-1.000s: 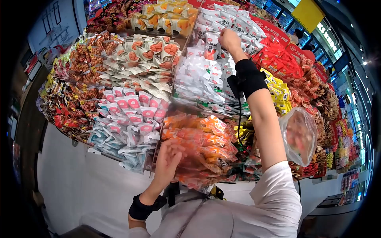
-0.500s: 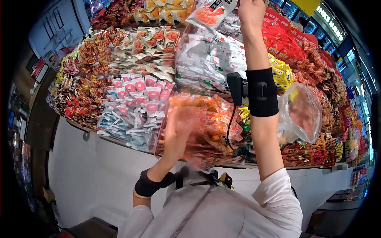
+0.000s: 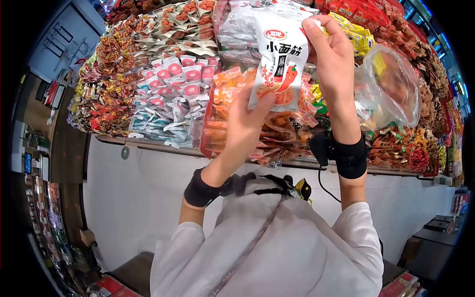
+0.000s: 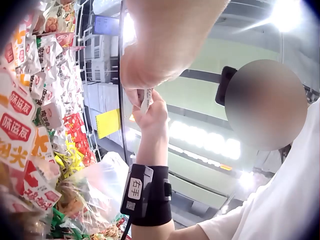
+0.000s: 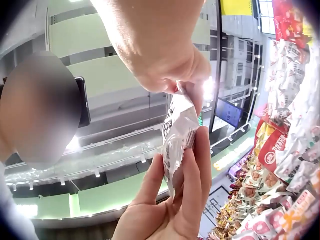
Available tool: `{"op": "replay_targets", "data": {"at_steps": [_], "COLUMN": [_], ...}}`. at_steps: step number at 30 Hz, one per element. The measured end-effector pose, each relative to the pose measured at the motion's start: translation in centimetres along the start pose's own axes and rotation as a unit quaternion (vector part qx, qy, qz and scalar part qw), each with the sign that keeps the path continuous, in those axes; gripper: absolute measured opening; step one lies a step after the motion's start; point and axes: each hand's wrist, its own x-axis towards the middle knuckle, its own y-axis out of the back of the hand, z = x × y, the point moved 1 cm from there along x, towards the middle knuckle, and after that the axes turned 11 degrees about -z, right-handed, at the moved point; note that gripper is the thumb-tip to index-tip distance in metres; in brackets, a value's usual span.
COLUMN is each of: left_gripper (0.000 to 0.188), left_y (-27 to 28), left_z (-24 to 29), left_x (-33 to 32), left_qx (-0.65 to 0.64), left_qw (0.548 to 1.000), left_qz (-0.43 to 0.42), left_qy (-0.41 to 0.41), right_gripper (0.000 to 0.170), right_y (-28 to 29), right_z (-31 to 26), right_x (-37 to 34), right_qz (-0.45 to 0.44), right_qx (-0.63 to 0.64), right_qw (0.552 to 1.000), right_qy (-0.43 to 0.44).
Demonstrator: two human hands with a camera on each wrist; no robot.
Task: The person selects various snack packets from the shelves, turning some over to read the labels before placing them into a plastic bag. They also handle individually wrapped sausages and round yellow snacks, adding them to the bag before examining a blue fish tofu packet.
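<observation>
With fingers of the left hand and right hand clamped on opposite ends of the white chilli-printed snack packet, above orange-wrapped packets, best to steady it by light edge pinches, uncrushed.

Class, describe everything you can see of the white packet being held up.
The white packet looks soft and shiny, slightly creased. Its front shows a red oval logo, black characters, a red chilli with a green top and reddish food. Held nearly upright, it partly hides the orange packets. The right hand's grip pinches its upper right corner; the left hand's grip holds its lower end. I can't tell whether it is sealed.
</observation>
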Motion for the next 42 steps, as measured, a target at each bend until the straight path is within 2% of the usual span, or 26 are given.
{"op": "replay_targets", "data": {"at_steps": [2, 3, 6, 7, 10, 16, 22, 26, 31, 35, 38, 40, 42], "left_gripper": [0.032, 0.032, 0.030, 0.030, 0.030, 0.033, 0.033, 0.034, 0.043, 0.048, 0.050, 0.052, 0.054], "left_y": [-0.3, -0.2, -0.4, -0.5, -0.7, 0.2, 0.3, 0.5, 0.2, 0.0, 0.9, 0.6, 0.1], "left_z": [-0.5, -0.8, -1.3, -1.4, -1.4, -1.9, -1.8, -1.8, -1.0, -0.4, -1.1, -1.3, -0.7], "left_x": [0.0, 0.0, -0.1, -0.1, -0.3, -0.3, -0.3, -0.4, -1.0, -1.4, -1.7, -1.0, -0.8], "left_qx": [0.024, 0.050, 0.098, 0.093, 0.094, 0.146, 0.119, 0.110, -0.063, -0.184, -0.428, -0.326, -0.107], "left_qw": [1.000, 0.999, 0.995, 0.995, 0.995, 0.987, 0.991, 0.992, 0.988, 0.962, 0.857, 0.892, 0.954], "left_qz": [-0.005, -0.014, -0.021, -0.019, -0.019, -0.041, -0.041, -0.042, -0.064, -0.140, -0.235, -0.253, -0.159], "left_qy": [0.007, 0.006, 0.014, 0.022, 0.042, 0.051, 0.048, 0.050, 0.126, 0.147, 0.167, 0.182, 0.231], "right_gripper": [0.019, 0.026, 0.035, 0.041, 0.040, 0.038, 0.046, 0.048, 0.065, 0.083, 0.077, 0.067, 0.061], "right_y": [0.4, 0.6, 0.3, 0.1, 0.0, -0.2, 0.5, 0.4, 0.1, -0.6, -0.8, -0.6, -0.2], "right_z": [0.7, 0.5, 1.8, 1.2, 0.5, 1.3, 2.6, 2.8, 2.5, 3.1, 3.5, 3.5, 2.5], "right_x": [-0.8, -1.3, -1.9, -2.2, -2.9, -3.3, -3.0, -3.0, -3.0, -3.8, -4.2, -4.6, -4.5], "right_qz": [-0.011, -0.069, -0.121, -0.143, -0.145, -0.105, -0.139, -0.150, -0.194, -0.301, -0.353, -0.295, -0.239], "right_qx": [0.071, 0.087, 0.199, 0.181, 0.182, 0.232, 0.296, 0.287, 0.312, 0.364, 0.347, 0.328, 0.287], "right_qw": [0.996, 0.992, 0.965, 0.965, 0.962, 0.959, 0.931, 0.934, 0.924, 0.881, 0.868, 0.896, 0.926], "right_qy": [-0.043, -0.063, -0.121, -0.128, -0.146, -0.122, -0.160, -0.153, -0.107, -0.015, -0.049, -0.058, -0.054]}}
